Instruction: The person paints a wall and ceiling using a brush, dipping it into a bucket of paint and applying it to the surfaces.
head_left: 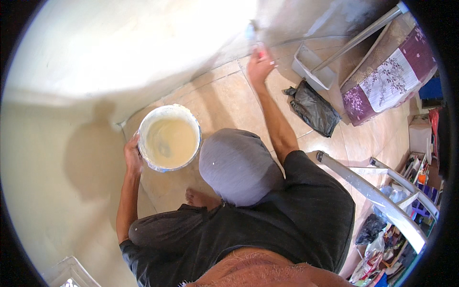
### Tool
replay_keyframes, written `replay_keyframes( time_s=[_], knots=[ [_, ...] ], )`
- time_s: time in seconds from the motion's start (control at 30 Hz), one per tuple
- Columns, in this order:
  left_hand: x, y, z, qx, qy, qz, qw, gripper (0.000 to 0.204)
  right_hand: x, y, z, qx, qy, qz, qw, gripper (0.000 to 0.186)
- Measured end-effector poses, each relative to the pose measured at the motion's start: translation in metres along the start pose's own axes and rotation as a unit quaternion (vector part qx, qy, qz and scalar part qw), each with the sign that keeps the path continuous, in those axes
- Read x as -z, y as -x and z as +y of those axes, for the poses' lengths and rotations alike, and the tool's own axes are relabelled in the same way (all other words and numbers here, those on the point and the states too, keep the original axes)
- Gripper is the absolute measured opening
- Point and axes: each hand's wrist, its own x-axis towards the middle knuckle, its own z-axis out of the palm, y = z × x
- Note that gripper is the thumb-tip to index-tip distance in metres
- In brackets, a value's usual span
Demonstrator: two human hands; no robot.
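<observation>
My left hand (133, 154) is closed on the outer side of a round white bucket (195, 122), which holds a cream-coloured, paint-like liquid (174, 136) and has smears around its rim. Ahead and to the right, my right hand (261, 67) grips the red handle of a paintbrush (252, 32). The brush head is blurred and lies close to the foot of the pale wall (143, 43); whether it touches the wall I cannot tell.
A black plastic bag (315, 109) and a white tray (313, 67) with a pole lie on the tiled floor (229, 103) at right. Purple-and-white patterned fabric (389, 79) is beyond. A metal ladder (377, 198) stands near cluttered shelves. My bent knee (241, 165) is beside the bucket.
</observation>
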Motion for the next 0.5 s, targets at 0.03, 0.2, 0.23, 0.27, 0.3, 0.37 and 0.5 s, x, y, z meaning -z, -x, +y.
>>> replay_keyframes(
  time_s=[0.03, 0.2, 0.23, 0.27, 0.3, 0.37, 0.5],
  knots=[
    [-0.002, 0.002, 0.001, 0.005, -0.005, 0.006, 1.000, 0.043, -0.003, 0.015, -0.027, -0.025, -0.058, -0.028, 0.998, 0.028],
    [0.001, 0.001, 0.003, 0.020, -0.024, 0.026, 0.999, 0.042, -0.016, 0.085, -0.109, -0.026, -0.258, -0.171, 0.950, 0.022],
    [0.004, 0.000, 0.002, 0.021, -0.030, 0.022, 0.999, 0.042, -0.016, 0.090, -0.120, -0.017, -0.273, -0.194, 0.942, 0.022],
    [0.005, 0.000, 0.002, 0.022, -0.034, 0.016, 0.999, 0.041, -0.015, 0.092, -0.130, -0.006, -0.287, -0.217, 0.933, 0.021],
    [0.005, -0.001, 0.002, 0.023, -0.039, 0.011, 0.999, 0.041, -0.014, 0.093, -0.134, 0.004, -0.300, -0.241, 0.923, 0.020],
    [0.001, 0.002, 0.006, 0.033, -0.030, 0.023, 0.999, 0.037, -0.020, 0.087, -0.129, 0.061, -0.295, -0.236, 0.924, 0.020],
    [0.001, 0.001, 0.007, 0.031, -0.008, 0.018, 0.999, 0.034, -0.027, 0.047, -0.073, 0.023, -0.268, -0.214, 0.939, 0.022]
  ],
)
